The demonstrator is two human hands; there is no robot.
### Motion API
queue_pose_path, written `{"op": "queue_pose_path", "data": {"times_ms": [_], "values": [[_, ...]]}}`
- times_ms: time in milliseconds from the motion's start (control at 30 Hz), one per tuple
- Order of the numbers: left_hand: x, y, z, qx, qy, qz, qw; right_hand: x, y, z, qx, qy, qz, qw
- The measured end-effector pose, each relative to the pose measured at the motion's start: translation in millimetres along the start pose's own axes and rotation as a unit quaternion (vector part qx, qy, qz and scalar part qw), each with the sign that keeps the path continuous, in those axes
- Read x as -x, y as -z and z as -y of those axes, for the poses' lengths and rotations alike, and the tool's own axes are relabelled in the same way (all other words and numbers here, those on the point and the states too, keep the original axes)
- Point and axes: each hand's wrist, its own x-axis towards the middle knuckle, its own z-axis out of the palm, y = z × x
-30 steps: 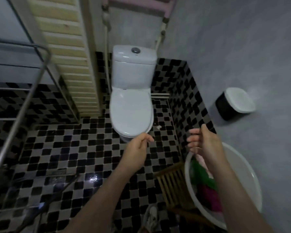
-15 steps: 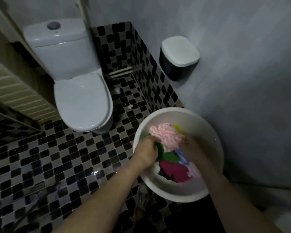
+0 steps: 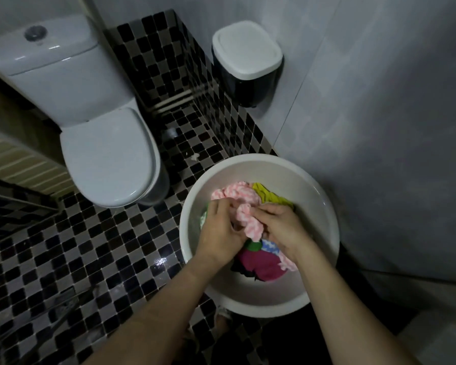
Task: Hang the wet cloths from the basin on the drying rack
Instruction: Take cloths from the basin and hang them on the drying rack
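A white round basin stands low in the middle of the view and holds several wet cloths. A fluffy pink-and-white cloth lies on top, and both my hands grip it. My left hand holds its left side and my right hand holds its right side, bunching it between them. Under it lie a yellow cloth, a magenta cloth, a green cloth and a blue-and-white one. The drying rack is out of view.
A white toilet stands to the left on the black-and-white checkered floor. A black bin with a white lid is against the grey wall behind the basin. A slatted wooden panel is at the far left.
The view swung from the rack and toilet down to the basin. Both hands dropped from mid-air into the basin and took hold of the pink-and-white cloth.
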Motion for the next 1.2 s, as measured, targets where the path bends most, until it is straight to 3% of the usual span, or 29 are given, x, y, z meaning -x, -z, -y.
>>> {"op": "queue_pose_path", "data": {"times_ms": [100, 167, 200, 267, 300, 367, 467, 533, 567, 733, 900, 1200], "values": [[1.7, 2.5, 2.6, -0.043, -0.034, -0.034, 0.998, 0.7, -0.1, 3.0, -0.014, -0.015, 0.011, 1.000], [0.9, 6.1, 7.0, -0.034, -0.037, -0.046, 0.998, -6.0, 3.4, -1.2, 0.003, 0.003, -0.049, 0.999], [1.2, 11.1, 7.6, -0.009, -0.030, -0.054, 0.998, -12.9, 6.7, -5.7, 0.077, 0.039, -0.094, 0.992], [3.3, 25.8, 4.1, 0.034, -0.011, -0.074, 0.997, -24.1, 11.9, -14.2, 0.286, 0.110, -0.148, 0.940], [5.2, 34.0, 0.7, 0.049, -0.002, -0.084, 0.995, -26.0, 11.0, -16.7, 0.364, 0.115, -0.132, 0.915], [7.9, 46.3, -5.9, 0.098, 0.022, -0.100, 0.990, -25.1, 5.9, -18.6, 0.440, 0.100, -0.105, 0.886], [8.0, 56.7, -11.5, 0.164, 0.065, -0.125, 0.976, -19.9, -0.3, -15.1, 0.486, 0.119, -0.176, 0.848], [6.3, 59.2, -12.7, 0.195, 0.092, -0.115, 0.970, -16.6, 2.0, -11.6, 0.461, 0.146, -0.222, 0.846], [5.6, 58.9, -13.6, 0.214, 0.109, -0.097, 0.966, -16.4, 5.2, -9.8, 0.422, 0.154, -0.233, 0.862], [8.6, 50.1, -16.7, 0.253, 0.182, 0.055, 0.949, 1.1, 11.0, 11.8, 0.069, 0.084, -0.187, 0.976], [13.3, 45.6, -34.6, 0.305, 0.143, 0.149, 0.929, 28.4, 20.8, 53.3, -0.185, 0.061, -0.073, 0.978], [14.0, 63.0, -65.0, 0.311, 0.075, 0.065, 0.945, 50.2, 0.4, 75.8, -0.061, 0.028, -0.046, 0.997]]}}
